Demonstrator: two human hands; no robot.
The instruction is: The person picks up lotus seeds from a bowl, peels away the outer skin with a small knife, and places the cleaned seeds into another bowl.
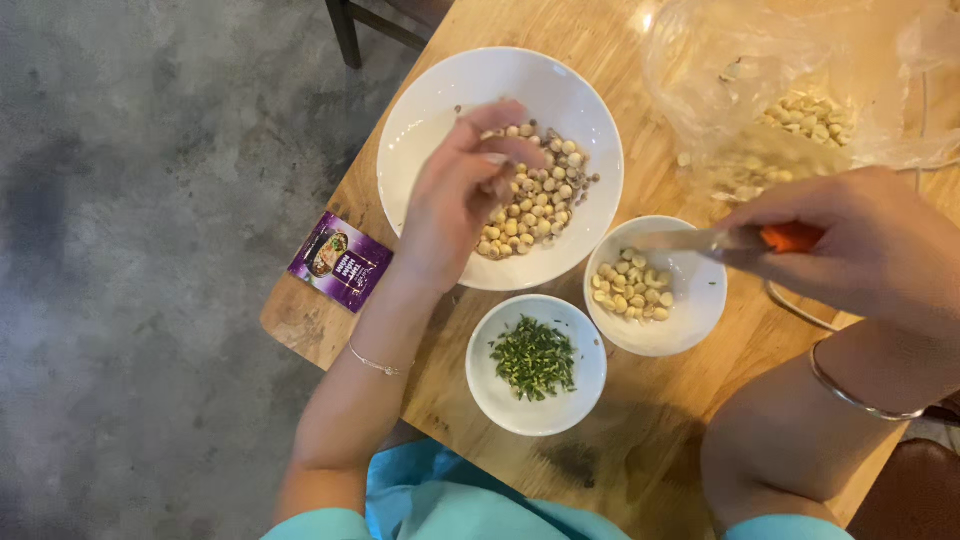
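My left hand (pixel 462 195) hovers over the large white bowl (pixel 440 100), fingers pinched together above the heap of pale round seeds (pixel 535 195); whether a seed is between the fingertips is blurred. My right hand (pixel 860 240) grips a small knife (pixel 700 240) with an orange handle, its blade pointing left over a smaller white bowl (pixel 690 315) that holds a few pale seeds (pixel 630 285). A third small white bowl (pixel 505 400) in front holds thin green shreds (pixel 533 357).
A clear plastic bag (pixel 740 70) with more pale seeds lies at the table's far right. A small purple packet (pixel 340 262) overhangs the left edge of the wooden table (pixel 640 440). Grey floor lies left; a dark chair leg stands at the top.
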